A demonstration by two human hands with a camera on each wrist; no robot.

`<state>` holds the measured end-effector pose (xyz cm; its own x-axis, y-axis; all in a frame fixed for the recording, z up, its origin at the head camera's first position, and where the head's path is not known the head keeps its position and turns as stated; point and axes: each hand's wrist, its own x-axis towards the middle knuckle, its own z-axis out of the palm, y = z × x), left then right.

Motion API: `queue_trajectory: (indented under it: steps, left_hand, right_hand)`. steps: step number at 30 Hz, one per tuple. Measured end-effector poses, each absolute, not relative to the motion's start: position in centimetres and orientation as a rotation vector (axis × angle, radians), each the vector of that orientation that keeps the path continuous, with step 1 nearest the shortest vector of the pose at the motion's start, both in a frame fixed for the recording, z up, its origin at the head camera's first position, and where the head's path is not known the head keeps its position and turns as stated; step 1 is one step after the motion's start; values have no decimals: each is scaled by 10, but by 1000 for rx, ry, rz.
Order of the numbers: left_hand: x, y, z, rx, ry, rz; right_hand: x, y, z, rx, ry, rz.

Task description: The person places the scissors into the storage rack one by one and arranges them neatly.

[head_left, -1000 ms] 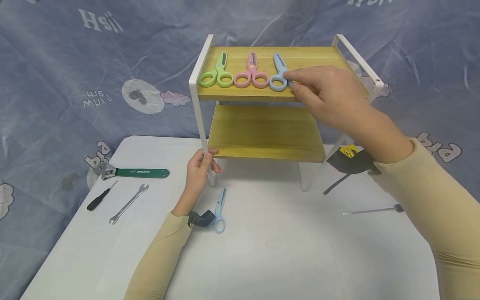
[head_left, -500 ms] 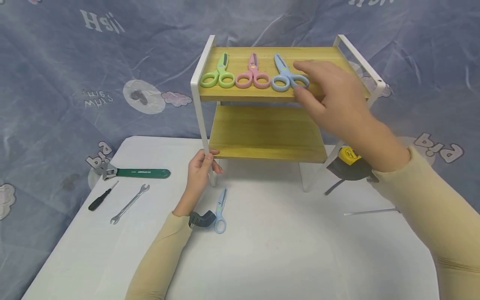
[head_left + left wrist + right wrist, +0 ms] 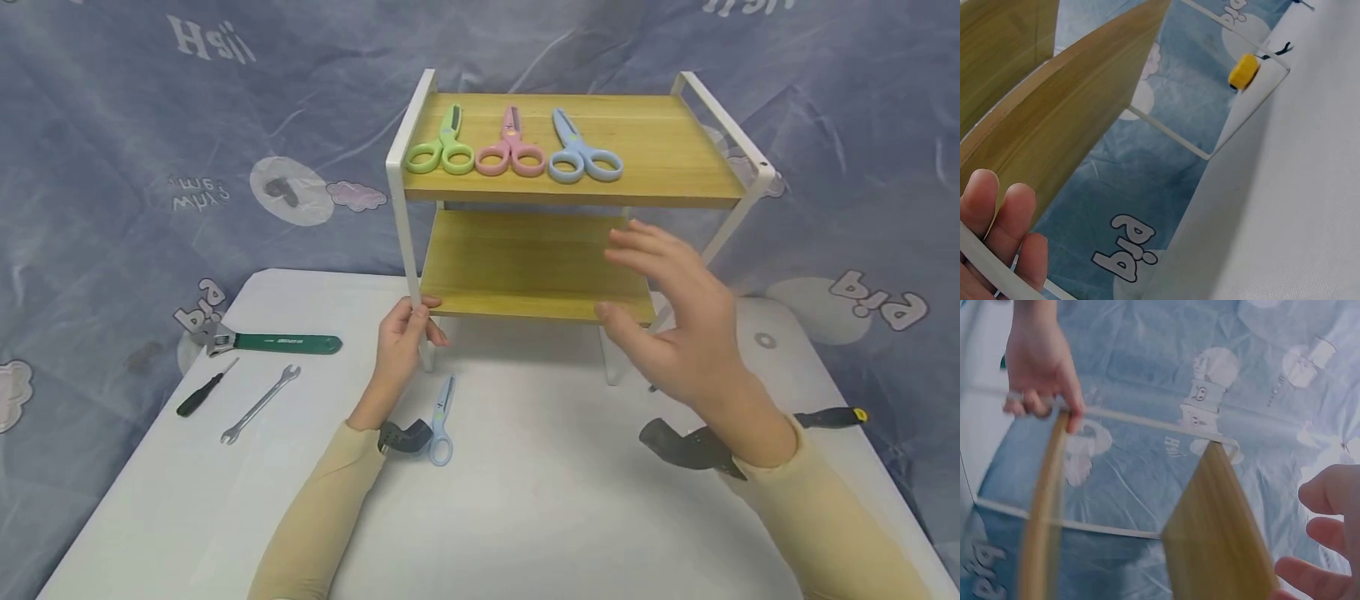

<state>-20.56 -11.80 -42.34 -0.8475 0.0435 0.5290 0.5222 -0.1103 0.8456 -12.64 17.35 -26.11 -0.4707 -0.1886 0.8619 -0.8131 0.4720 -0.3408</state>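
A two-tier wooden shelf with a white metal frame (image 3: 401, 217) stands at the back of the white table. On its top board lie green scissors (image 3: 437, 148), pink scissors (image 3: 510, 151) and blue scissors (image 3: 579, 155) side by side. My left hand (image 3: 405, 333) grips the frame's front left leg, as the right wrist view also shows (image 3: 1041, 369). My right hand (image 3: 675, 321) hovers open in front of the lower board's right end, holding nothing. Another pair of blue scissors (image 3: 441, 417) lies on the table beside my left wrist.
At the table's left lie a green-handled adjustable wrench (image 3: 273, 342), a black screwdriver (image 3: 201, 393) and a small spanner (image 3: 258, 405). A black-handled tool (image 3: 828, 417) lies right of my right wrist. A yellow tape measure (image 3: 1243, 70) lies beyond the shelf. A patterned blue cloth hangs behind.
My right hand let go of the blue scissors on the top board and drew back down to the lower board's level, fingers spread. My left hand kept its grip on the leg.
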Motion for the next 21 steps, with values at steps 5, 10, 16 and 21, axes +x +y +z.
queue_trajectory:
  steps: [5,10,16,21]
  left_hand:
    - [-206,-119,-424,-616,-1846,-2019]
    - [-207,-119,-425,-613,-1859,-2005]
    - [-206,-120,-425,-615,-1850,-2014]
    - [-206,-120,-425,-622,-1850,-2014]
  right_hand:
    - [-122,172,-295,852,-1941,1127]
    - [-123,167,-321,887,-2004,1180]
    - [-123,148,-355,972,-2140,1168]
    - [-122,125,-380,1059,-2264,1127]
